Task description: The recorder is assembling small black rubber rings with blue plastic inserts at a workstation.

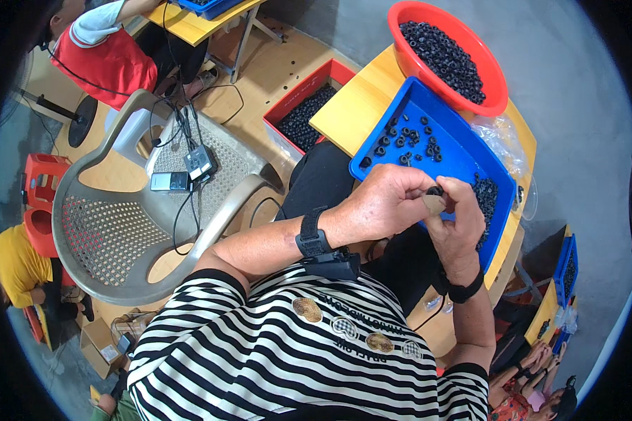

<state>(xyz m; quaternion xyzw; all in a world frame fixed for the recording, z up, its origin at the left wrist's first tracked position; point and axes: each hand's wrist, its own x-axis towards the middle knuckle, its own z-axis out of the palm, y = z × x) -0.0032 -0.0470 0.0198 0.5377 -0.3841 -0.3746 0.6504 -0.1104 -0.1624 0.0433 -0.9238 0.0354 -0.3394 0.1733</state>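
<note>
Over a blue tray, my left hand and my right hand meet with their fingertips closed in a pinch. A small black ring-like part shows between them, mostly covered by the fingers. Right below it is a tan patch, perhaps a finger cover; its kind is unclear. Several loose black ring-like parts lie scattered in the tray's far half. A denser pile of small dark pieces fills its right side, partly behind my right hand.
Beyond the tray, a red basin full of black parts stands on the yellow table. Clear plastic bags lie beside it. A red box of black parts is on the floor. Left is a grey chair with cabled devices; other people sit around.
</note>
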